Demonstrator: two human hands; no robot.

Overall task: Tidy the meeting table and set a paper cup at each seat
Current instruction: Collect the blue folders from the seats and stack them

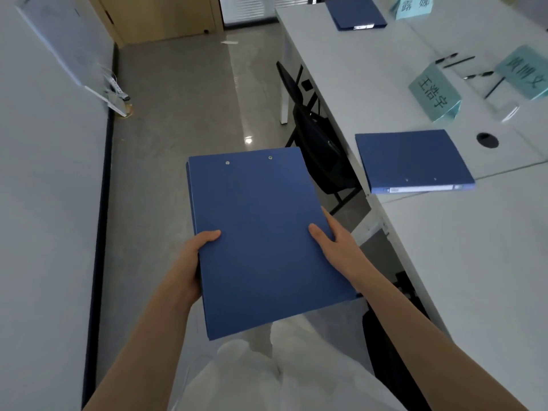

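Observation:
I hold a blue folder (pixel 261 232) flat in front of me, over the floor beside the white meeting table (pixel 474 262). My left hand (pixel 192 262) grips its left edge, thumb on top. My right hand (pixel 335 241) grips its right edge the same way. A second edge shows at the folder's left side, so it may be a stack. Another blue folder (pixel 412 160) lies on the table near its edge, and a third (pixel 355 11) lies at the far end. No paper cup is in view.
Teal name cards (pixel 434 94) (pixel 525 72) (pixel 413 5) stand on the table among several black pens (pixel 458 62). A round cable hole (pixel 487 140) sits past the near folder. A black chair (pixel 320 143) is tucked at the table's side. A white wall runs along my left.

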